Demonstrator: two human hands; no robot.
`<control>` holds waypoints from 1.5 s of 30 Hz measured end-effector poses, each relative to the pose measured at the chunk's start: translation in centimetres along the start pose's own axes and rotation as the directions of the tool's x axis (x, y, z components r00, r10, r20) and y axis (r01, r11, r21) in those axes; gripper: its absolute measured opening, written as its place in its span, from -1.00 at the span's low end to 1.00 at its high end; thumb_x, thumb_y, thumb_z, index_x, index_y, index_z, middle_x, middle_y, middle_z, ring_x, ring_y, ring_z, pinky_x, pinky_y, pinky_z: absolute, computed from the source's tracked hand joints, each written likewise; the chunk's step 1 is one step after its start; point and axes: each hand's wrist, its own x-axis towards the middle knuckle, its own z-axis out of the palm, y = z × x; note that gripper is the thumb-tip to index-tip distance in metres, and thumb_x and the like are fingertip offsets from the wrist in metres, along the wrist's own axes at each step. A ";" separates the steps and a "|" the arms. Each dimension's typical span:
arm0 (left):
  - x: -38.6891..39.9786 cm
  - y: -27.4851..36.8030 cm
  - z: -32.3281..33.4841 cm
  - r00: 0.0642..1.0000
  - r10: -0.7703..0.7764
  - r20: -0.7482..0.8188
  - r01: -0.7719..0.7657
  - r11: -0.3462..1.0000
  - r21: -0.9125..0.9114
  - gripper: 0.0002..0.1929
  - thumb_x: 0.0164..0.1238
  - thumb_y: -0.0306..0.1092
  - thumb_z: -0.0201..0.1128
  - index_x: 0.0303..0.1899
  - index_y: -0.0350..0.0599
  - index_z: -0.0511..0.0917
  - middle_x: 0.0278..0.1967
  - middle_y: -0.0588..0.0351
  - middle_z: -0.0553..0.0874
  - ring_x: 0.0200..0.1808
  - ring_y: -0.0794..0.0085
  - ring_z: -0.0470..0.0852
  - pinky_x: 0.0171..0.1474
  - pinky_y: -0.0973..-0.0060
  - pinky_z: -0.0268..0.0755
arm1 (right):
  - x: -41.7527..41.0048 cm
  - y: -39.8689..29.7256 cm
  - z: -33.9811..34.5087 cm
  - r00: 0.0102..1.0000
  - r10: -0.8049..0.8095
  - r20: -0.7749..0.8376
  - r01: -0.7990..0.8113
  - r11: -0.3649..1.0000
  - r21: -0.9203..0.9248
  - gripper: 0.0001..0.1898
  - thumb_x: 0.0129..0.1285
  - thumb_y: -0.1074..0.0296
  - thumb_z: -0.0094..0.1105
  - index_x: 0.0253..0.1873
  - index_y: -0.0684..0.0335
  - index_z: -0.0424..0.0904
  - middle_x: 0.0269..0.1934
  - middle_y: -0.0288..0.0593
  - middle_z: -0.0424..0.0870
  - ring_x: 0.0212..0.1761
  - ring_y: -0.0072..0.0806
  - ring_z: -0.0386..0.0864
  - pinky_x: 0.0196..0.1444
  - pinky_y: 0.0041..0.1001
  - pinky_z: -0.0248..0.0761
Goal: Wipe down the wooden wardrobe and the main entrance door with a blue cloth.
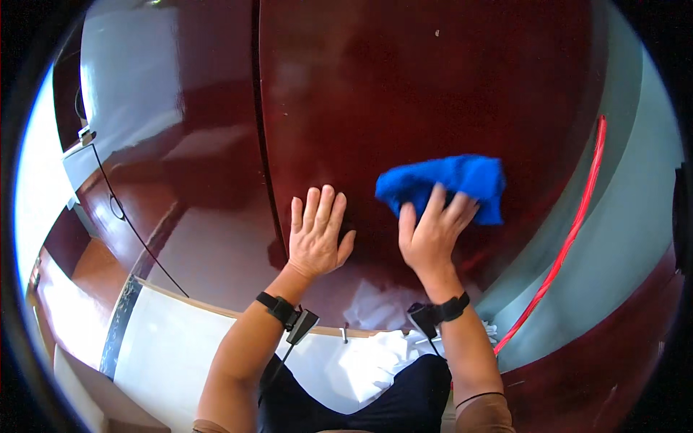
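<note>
A glossy dark red panel (433, 97) fills most of the view, split by a long dark seam (260, 108) left of centre. My left hand (316, 238) rests palm down on it, just right of the seam, holding nothing, with its fingers slightly apart. A crumpled blue cloth (460, 176) lies against the panel to the right. My right hand (436, 233) is on the cloth with its fingers pressed over the lower edge; the hand looks a little blurred. Each wrist carries a black strap with a small device.
A long red strip or tube (574, 233) curves along the grey-green surface (622, 243) at the right. Crumpled white material (381, 360) lies below the panel's near edge, by my dark-clothed legs (346, 417). A small metal hook-like piece (345, 334) sits on that edge.
</note>
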 end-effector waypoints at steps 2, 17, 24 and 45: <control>-1.1 0.1 0.5 0.995 -0.048 0.083 0.050 0.998 -0.029 -0.17 0.28 -0.08 0.33 0.52 -0.31 0.30 0.60 -0.28 0.17 0.68 -0.15 -0.04 0.66 -0.11 -0.36 | 4.1 -1.5 0.5 0.993 0.021 -0.118 -0.019 1.000 0.021 -0.24 0.37 0.06 0.18 0.49 0.46 0.22 0.48 0.55 0.01 0.54 0.63 -0.12 0.50 0.47 -0.26; -11.8 3.6 -5.0 0.938 0.229 0.261 -0.024 0.792 -0.610 -0.80 0.08 -0.42 0.42 -0.22 -0.18 0.70 -0.33 0.05 0.70 -0.32 0.19 0.70 -0.21 0.29 0.59 | -9.6 -9.9 5.2 0.784 -0.558 0.271 0.405 0.791 0.458 -0.55 0.23 0.29 0.20 0.24 -0.08 0.68 0.35 -0.16 0.55 0.18 -0.25 0.64 -0.02 -0.29 0.56; -3.2 -0.2 -7.4 0.960 0.247 0.130 -0.179 0.903 -0.391 -0.61 0.10 -0.34 0.41 0.00 -0.21 0.67 0.02 -0.09 0.72 0.13 -0.03 0.67 0.12 0.08 0.55 | -18.3 2.2 2.5 0.837 -0.357 0.415 0.335 0.934 0.128 -0.64 0.27 0.14 0.30 0.15 0.02 0.69 0.25 -0.11 0.63 0.23 -0.02 0.59 -0.01 0.18 0.53; 6.2 1.6 -1.0 0.829 0.487 0.276 -0.488 0.870 -0.071 -0.28 0.24 -0.21 0.35 0.50 0.13 0.43 0.57 0.04 0.34 0.64 0.05 0.17 0.66 -0.09 -0.17 | -22.1 -13.7 9.0 0.831 -0.425 0.359 0.126 0.773 0.622 -0.48 0.51 0.26 -0.07 0.52 -0.01 0.42 0.49 -0.12 0.47 0.29 -0.18 0.56 0.34 -0.10 0.41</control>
